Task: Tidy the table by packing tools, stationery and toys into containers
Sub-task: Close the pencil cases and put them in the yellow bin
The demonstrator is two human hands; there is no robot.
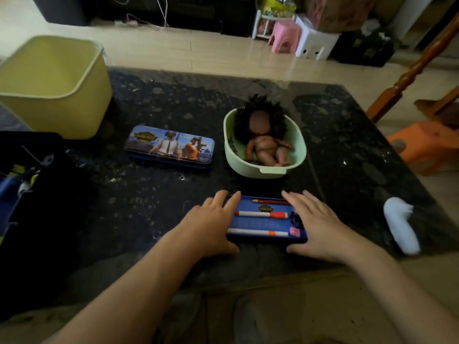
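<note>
An open blue pencil-case tray (pixel 263 223) lies at the near edge of the dark stone table (pixel 173 100). It holds two white-and-red markers (pixel 260 214), a red pencil (pixel 270 201) and a pink eraser (pixel 295 231). My left hand (pixel 211 224) rests on the tray's left end and my right hand (pixel 315 224) on its right end, fingers spread along its sides. The tray's printed lid (pixel 170 146) lies apart, further back. A dark-haired doll (pixel 263 137) lies in a green oval basket (pixel 295 145).
A yellow bin (pixel 54 88) stands at the table's back left. A dark bag (pixel 27 194) with tools showing sits at the left edge. A white-and-black object (pixel 400 224) lies at the right edge. Stools and a wooden chair stand on the floor beyond.
</note>
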